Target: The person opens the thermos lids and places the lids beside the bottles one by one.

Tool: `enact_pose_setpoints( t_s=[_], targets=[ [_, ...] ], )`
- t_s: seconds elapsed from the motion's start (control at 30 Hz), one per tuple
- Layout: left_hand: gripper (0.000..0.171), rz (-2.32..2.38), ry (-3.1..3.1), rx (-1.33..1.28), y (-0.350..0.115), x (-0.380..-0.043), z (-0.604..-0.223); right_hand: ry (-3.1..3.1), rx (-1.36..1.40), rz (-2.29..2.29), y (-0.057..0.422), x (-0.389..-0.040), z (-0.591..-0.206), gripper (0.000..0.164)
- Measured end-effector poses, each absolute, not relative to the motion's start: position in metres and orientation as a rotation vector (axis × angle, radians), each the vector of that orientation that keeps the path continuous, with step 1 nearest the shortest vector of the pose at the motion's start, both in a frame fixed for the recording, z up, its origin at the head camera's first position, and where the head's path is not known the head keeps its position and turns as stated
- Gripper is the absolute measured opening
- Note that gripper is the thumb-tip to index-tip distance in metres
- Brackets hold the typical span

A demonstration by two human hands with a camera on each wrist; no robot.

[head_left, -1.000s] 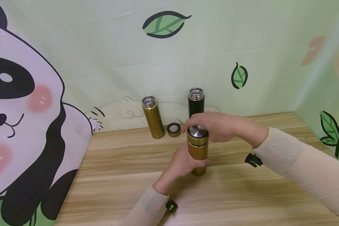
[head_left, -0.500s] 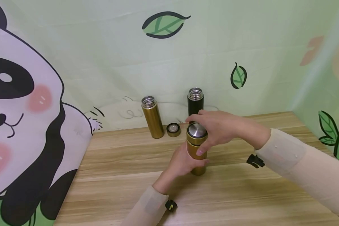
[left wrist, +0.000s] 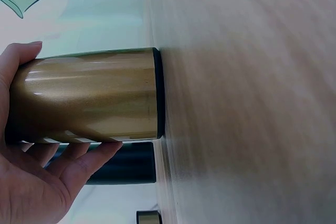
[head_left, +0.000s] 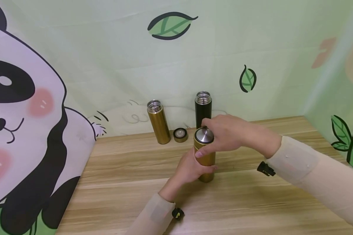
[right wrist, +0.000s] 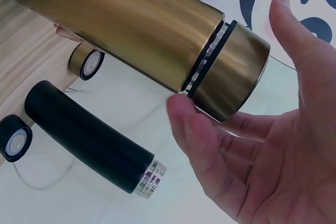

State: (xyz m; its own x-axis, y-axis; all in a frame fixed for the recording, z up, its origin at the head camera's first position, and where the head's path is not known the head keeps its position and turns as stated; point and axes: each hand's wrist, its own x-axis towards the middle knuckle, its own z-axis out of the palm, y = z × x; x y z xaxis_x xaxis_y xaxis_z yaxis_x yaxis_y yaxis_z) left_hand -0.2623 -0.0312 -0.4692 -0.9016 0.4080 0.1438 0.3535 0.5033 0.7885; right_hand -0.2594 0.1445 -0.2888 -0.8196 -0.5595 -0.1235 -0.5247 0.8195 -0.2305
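Note:
A gold vacuum flask (head_left: pixel 208 160) stands upright on the wooden table (head_left: pixel 120 195). My left hand (head_left: pixel 186 168) grips its body from the left, thumb across the front. The flask's gold lid (right wrist: pixel 233 72), with a silver top, sits over the mouth; the right wrist view shows a narrow gap with silver threads beneath it. Around the lid is my right hand (head_left: pixel 226 135), loosely spread. Its fingertips meet the lid's lower edge, while the thumb (right wrist: pixel 294 32) stands apart from it in the right wrist view.
Behind stand a lidless gold flask (head_left: pixel 159 127) and a lidless black flask (head_left: pixel 203 112). Between them a gold lid (head_left: pixel 180 136) lies with its inside up. A black lid (right wrist: pixel 16 137) shows beside the black flask. A panda-printed cloth wall (head_left: pixel 120 65) borders the table.
My right hand has shifted around the lid; its thumb has swung leftward across the front, and its fingers have drawn back to the right. My left hand and the flask have stayed put.

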Motion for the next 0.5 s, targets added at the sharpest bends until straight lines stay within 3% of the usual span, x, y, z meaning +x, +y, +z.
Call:
enact_pose_setpoints(
  t_s=[0.5],
  targets=[
    [0.071,1.417,2.61,0.522,-0.031,-0.259,-0.467,2.992,-0.783,-0.123,0.13,-0.254,-0.295,0.081]
  ],
)
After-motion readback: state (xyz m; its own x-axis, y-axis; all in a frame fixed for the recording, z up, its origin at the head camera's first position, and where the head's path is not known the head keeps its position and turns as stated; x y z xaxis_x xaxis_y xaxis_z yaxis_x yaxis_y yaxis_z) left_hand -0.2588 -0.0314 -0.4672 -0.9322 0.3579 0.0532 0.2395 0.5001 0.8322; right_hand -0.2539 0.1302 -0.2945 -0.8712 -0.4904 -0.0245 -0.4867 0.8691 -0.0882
